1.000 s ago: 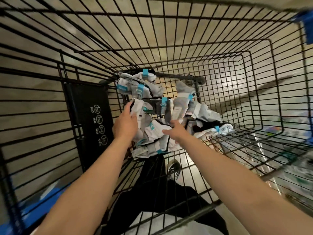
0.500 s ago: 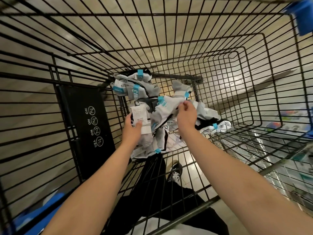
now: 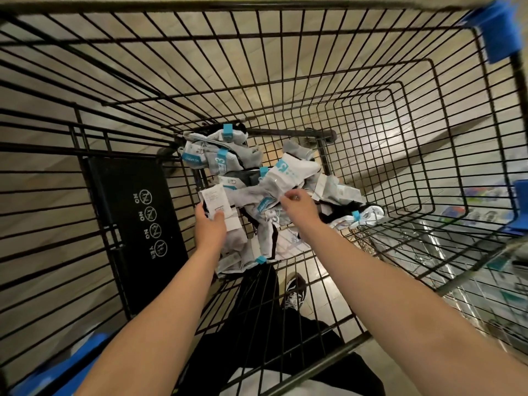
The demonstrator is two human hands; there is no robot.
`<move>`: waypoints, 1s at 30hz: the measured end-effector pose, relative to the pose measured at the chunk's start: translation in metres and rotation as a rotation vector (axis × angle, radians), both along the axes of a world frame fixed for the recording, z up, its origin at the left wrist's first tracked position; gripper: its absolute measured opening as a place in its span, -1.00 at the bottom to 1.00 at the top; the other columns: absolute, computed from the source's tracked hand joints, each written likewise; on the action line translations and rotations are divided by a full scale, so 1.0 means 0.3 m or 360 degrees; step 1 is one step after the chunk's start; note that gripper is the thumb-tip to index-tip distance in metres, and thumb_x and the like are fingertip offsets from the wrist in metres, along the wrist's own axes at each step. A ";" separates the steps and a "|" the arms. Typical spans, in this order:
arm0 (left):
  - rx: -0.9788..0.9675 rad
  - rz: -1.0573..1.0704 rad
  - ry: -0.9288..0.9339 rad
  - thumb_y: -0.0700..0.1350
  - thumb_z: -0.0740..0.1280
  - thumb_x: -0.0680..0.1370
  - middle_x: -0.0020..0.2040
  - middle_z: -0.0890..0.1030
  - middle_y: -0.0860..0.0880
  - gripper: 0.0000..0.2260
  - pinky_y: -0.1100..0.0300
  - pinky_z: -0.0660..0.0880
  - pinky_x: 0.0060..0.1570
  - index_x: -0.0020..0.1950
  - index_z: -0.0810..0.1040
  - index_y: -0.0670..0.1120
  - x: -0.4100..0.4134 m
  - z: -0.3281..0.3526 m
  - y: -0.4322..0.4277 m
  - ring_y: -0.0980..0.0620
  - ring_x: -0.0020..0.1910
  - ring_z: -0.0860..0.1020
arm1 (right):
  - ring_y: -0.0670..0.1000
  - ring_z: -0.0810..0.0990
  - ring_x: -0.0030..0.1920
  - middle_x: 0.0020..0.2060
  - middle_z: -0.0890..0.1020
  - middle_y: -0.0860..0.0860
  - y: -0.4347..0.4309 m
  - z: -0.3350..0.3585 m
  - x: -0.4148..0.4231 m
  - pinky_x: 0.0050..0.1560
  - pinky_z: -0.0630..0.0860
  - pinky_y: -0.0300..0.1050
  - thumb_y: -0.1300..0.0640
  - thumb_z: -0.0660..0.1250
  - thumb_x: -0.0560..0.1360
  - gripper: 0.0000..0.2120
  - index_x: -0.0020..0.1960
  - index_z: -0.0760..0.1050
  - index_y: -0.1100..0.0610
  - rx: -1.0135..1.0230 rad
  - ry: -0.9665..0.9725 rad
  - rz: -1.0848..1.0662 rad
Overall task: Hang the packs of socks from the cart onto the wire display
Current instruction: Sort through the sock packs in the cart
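A black wire cart (image 3: 200, 8) fills the view, seen from above through its open top. A black flap panel (image 3: 134, 224) printed with white "NO NO NO YES" icons lies against the cart's near-left wall. The packs of socks (image 3: 228, 161) sit in a loose heap on the cart's floor, towards its near end and just right of the panel; they are grey, white and black, with light blue bands and clips. Both bare arms reach down into the cart from its near rim.

One grey pack (image 3: 288, 175), bearing a blue "3", is raised off the heap in the middle of the cart; the right hand (image 3: 300, 208) pinches its lower edge between thumb and fingertips. The left hand (image 3: 210, 227), closer to the panel side of the cart, grips a pack with a white printed label (image 3: 217, 198), thumb across the label's lower part.

A blue corner guard (image 3: 500, 32) caps the cart's far-right corner. Below the cart's floor wires, a dark shoe (image 3: 294, 292) shows.
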State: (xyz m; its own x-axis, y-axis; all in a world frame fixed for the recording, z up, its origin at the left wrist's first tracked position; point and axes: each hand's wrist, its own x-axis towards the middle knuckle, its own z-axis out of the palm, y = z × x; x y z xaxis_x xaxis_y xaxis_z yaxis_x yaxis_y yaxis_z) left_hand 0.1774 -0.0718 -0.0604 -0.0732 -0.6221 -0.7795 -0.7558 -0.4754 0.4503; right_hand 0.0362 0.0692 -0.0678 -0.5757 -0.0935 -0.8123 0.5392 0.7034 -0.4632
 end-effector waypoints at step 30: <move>0.0124 -0.0073 0.0407 -0.08 0.30 0.65 0.28 0.57 0.05 -0.56 0.15 0.56 0.06 0.51 0.31 0.07 -0.120 0.067 0.026 0.07 0.10 0.59 | -0.02 0.37 0.16 0.15 0.38 0.03 -0.066 0.067 -0.110 0.24 0.33 -0.20 -0.06 0.44 0.53 -0.77 0.12 0.59 0.01 -0.0174 0.0564 0.0217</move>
State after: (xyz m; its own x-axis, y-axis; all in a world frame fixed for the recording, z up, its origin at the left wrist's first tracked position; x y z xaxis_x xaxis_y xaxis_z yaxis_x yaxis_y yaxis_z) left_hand 0.1415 -0.0639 -0.0404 -0.3005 -0.5523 -0.7776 -0.6437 -0.4842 0.5927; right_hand 0.0032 0.0494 -0.0479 -0.7949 -0.2638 -0.5463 0.2373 0.6936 -0.6802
